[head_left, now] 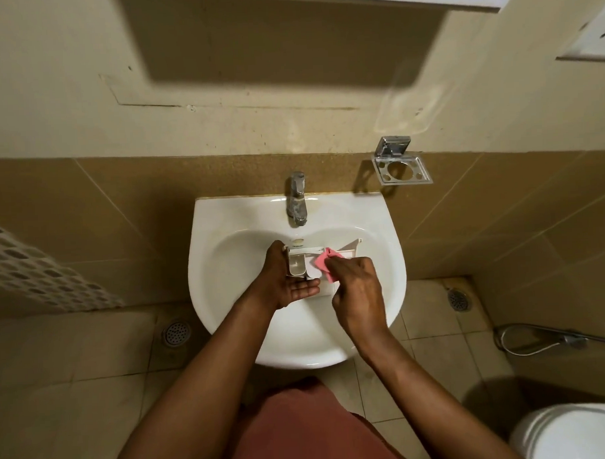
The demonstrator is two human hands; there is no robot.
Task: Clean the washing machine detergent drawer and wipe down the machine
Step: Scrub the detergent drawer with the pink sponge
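The white plastic detergent drawer (300, 262) is held over the bowl of the white sink (236, 334). My left hand (284, 279) grips its left end, thumb at the far edge and fingers under the near side. My right hand (356, 289) is shut on a pink cloth (324, 267), which is pressed into the middle compartments of the drawer. The drawer's right end (351, 249) sticks out past the cloth. The washing machine is out of view.
A chrome tap (297, 203) stands at the back of the sink, no water visible. An empty chrome soap holder (402, 169) hangs on the tiled wall to the right. A toilet (572, 432) is at bottom right, a hand-spray hose (538, 339) near it, and floor drains (175, 333).
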